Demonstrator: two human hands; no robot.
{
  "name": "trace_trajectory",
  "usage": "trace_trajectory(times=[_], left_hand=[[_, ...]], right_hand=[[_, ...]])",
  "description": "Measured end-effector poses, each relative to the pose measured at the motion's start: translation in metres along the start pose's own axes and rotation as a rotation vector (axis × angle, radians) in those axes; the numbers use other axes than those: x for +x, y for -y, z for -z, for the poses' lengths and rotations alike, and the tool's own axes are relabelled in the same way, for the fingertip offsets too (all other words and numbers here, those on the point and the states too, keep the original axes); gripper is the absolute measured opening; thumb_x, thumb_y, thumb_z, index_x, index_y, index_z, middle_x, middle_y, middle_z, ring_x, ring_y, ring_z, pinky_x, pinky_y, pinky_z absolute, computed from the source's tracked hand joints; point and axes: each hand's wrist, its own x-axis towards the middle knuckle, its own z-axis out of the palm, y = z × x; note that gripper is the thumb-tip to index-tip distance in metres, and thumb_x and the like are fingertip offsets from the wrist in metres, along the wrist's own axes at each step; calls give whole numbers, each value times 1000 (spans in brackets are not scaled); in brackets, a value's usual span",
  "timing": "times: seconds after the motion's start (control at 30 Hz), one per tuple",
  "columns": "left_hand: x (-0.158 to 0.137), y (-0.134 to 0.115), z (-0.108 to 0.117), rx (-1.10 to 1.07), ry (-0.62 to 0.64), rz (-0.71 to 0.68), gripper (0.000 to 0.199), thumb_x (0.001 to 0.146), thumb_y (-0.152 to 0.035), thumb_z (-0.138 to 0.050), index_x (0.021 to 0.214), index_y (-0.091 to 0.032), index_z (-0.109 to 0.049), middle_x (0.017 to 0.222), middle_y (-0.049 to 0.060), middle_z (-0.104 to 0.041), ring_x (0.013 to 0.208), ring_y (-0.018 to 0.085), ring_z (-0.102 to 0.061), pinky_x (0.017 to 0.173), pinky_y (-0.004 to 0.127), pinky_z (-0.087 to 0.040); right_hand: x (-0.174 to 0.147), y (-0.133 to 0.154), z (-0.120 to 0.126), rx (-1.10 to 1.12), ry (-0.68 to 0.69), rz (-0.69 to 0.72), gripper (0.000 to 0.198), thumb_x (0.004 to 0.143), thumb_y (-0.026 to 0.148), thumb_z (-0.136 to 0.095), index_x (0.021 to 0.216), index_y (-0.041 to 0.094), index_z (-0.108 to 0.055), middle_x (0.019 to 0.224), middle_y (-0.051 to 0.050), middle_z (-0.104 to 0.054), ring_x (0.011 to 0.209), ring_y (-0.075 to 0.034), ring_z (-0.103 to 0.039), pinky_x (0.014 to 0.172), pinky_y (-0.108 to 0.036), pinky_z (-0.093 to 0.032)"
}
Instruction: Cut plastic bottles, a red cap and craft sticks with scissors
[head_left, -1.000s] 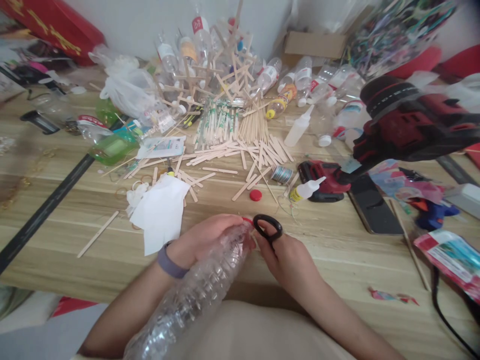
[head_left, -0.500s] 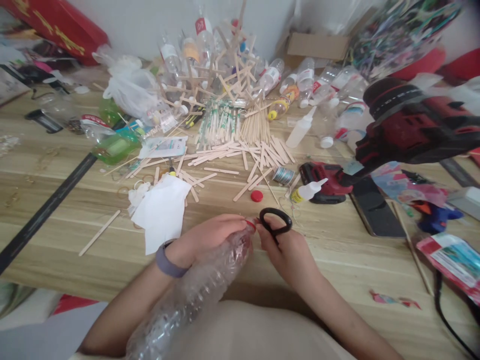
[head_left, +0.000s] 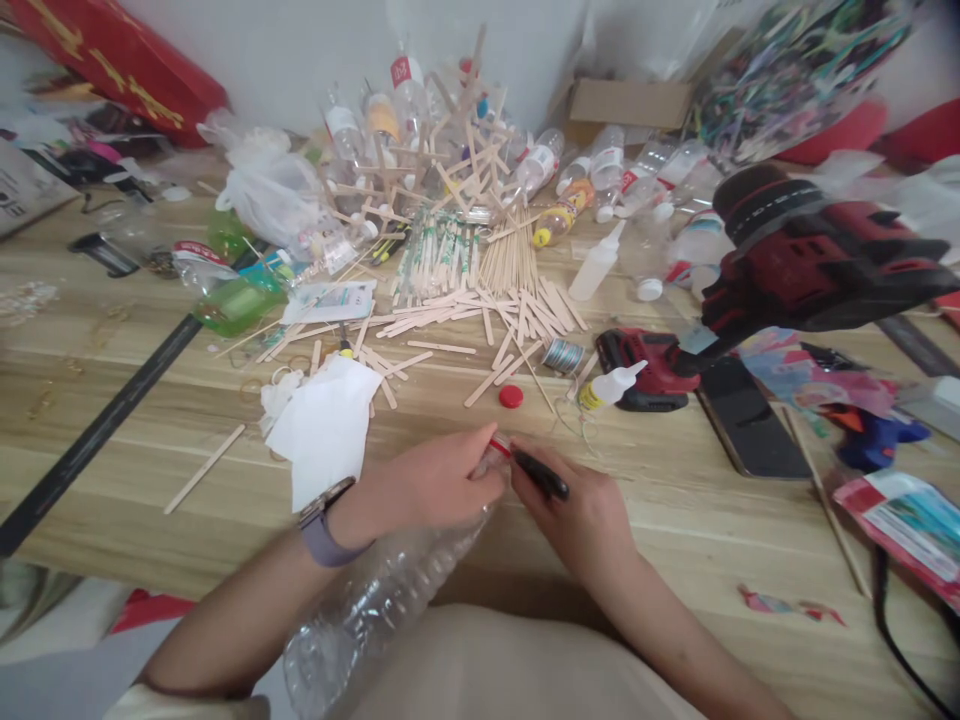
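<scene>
My left hand (head_left: 431, 480), with a watch on the wrist, is closed around the neck of a clear plastic bottle (head_left: 382, 590). The bottle lies slanted against my body, its base toward the lower left. A red ring (head_left: 500, 444) circles the bottle's neck. In my right hand (head_left: 585, 510) I grip black-handled scissors (head_left: 541, 473), their near end at the red ring; the blades are mostly hidden by my fingers. Just beyond my hands a red bottle cap (head_left: 511, 397) lies on the wooden table (head_left: 442, 400).
Wooden sticks (head_left: 442, 310) and empty bottles (head_left: 540, 160) crowd the back. On the right are a red-black power drill (head_left: 817, 240), a phone (head_left: 750, 420) and a small glue bottle (head_left: 611, 385). White paper (head_left: 330, 420) and a black strip (head_left: 112, 420) lie to the left.
The scissors' handle has turned from showing an open loop to edge-on. My left hand has shifted its grip around the neck, and the bottle's base has swung slightly right.
</scene>
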Motion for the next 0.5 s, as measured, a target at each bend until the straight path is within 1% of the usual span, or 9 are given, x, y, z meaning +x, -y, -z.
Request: trace_trajectory(times=[0.07, 0.1, 0.17, 0.23, 0.3, 0.4, 0.5], left_hand=[[-1, -4, -2, 183, -10, 28, 36, 89, -34, -49, 120, -18, -55, 106, 11, -69, 101, 29, -63, 88, 40, -48], [-2, -6, -4, 272, -22, 32, 40, 88, -32, -49, 125, -17, -52, 109, 12, -69, 103, 31, -63, 88, 41, -49], [-2, -10, -7, 382, -24, -4, 46, 87, -30, -49, 130, -14, -49, 113, 16, -68, 106, 33, -63, 88, 43, -50], [-2, -12, -11, 468, 7, -57, 45, 87, -29, -47, 128, -10, -50, 117, 20, -66, 108, 35, -63, 89, 45, -50], [-1, -14, -14, 528, 30, -110, 44, 88, -27, -46, 127, -6, -51, 118, 23, -65, 108, 36, -63, 91, 45, -50], [2, -15, -16, 602, 2, -169, 40, 91, -24, -45, 125, -5, -52, 119, 23, -64, 108, 35, -63, 92, 44, -50], [4, -17, -16, 743, -26, -203, 32, 94, -21, -40, 119, -7, -55, 119, 21, -63, 105, 32, -63, 93, 46, -49]], right_hand=[[-2, -2, 2, -4, 1, 14, 24, 97, 23, -52, 108, 18, -72, 92, -8, -78, 70, -19, -74, 58, -25, -53], [-3, -3, 2, -12, 2, 15, 23, 96, 22, -52, 108, 17, -72, 92, -7, -78, 70, -18, -74, 58, -25, -52], [-3, -4, 4, -39, 7, 25, 22, 97, 22, -52, 105, 17, -72, 85, -7, -77, 66, -17, -72, 55, -24, -50], [-2, -6, 6, -69, 3, 43, 24, 98, 23, -49, 98, 16, -72, 79, -7, -75, 61, -17, -70, 52, -24, -47], [1, -8, 9, -70, -6, 59, 26, 99, 23, -47, 94, 15, -71, 77, -8, -74, 61, -17, -69, 52, -25, -47], [4, -10, 11, 48, 21, 41, 25, 96, 19, -46, 101, 17, -70, 86, -9, -76, 72, -18, -72, 59, -25, -53], [4, -11, 9, 123, 57, 11, 29, 91, 15, -49, 113, 17, -69, 90, -8, -75, 73, -18, -72, 60, -25, -56]])
